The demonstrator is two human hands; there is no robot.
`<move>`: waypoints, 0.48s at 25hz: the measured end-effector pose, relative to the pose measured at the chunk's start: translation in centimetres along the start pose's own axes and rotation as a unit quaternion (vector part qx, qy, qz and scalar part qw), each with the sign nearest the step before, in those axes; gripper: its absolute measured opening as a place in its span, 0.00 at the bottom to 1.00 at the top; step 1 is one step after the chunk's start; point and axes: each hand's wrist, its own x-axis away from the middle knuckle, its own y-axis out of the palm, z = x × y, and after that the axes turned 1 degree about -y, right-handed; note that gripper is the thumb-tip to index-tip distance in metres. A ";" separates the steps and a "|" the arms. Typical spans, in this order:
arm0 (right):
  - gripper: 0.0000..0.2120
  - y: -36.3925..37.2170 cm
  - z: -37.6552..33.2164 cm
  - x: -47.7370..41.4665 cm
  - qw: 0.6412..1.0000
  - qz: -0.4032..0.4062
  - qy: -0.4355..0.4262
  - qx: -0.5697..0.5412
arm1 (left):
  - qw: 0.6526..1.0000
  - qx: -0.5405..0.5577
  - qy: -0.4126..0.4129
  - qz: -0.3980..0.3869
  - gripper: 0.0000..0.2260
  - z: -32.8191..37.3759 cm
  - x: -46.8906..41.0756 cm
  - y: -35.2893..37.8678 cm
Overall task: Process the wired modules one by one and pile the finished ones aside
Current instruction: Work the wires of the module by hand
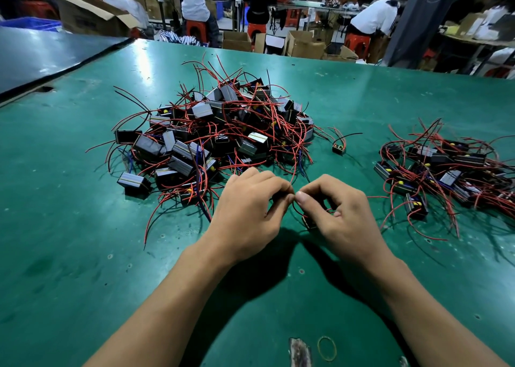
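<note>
A big heap of black wired modules (214, 135) with red and black leads lies on the green table (83, 255), just beyond my hands. A smaller pile of modules (443, 169) lies at the right. One module (338, 148) sits alone between the two piles. My left hand (250, 213) and my right hand (334, 213) meet fingertip to fingertip at the table's middle. Both pinch the thin wires of one small module (309, 223), which hangs mostly hidden under my right hand.
A rubber band (326, 348) and a worn patch (299, 352) mark the table's near edge. A dark table (41, 54) adjoins at the far left. Beyond the far edge sit cardboard boxes (237, 40), red stools and several seated people.
</note>
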 end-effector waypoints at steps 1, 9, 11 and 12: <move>0.07 0.3 -0.2 0.0 0.998 -0.006 0.047 -0.046 | 1.000 -0.014 0.009 0.008 0.06 0.0 0.0 0.0; 0.07 -0.2 0.6 0.1 0.984 0.045 -0.130 0.113 | 0.997 0.059 -0.052 -0.011 0.08 -0.7 -0.1 0.1; 0.07 -0.4 1.0 0.1 0.968 0.054 -0.180 0.164 | 0.996 0.068 -0.052 -0.023 0.08 -0.6 0.0 0.1; 0.08 -0.6 1.1 0.0 0.963 0.052 -0.193 0.180 | 0.996 0.073 -0.054 -0.026 0.08 -0.6 0.0 0.1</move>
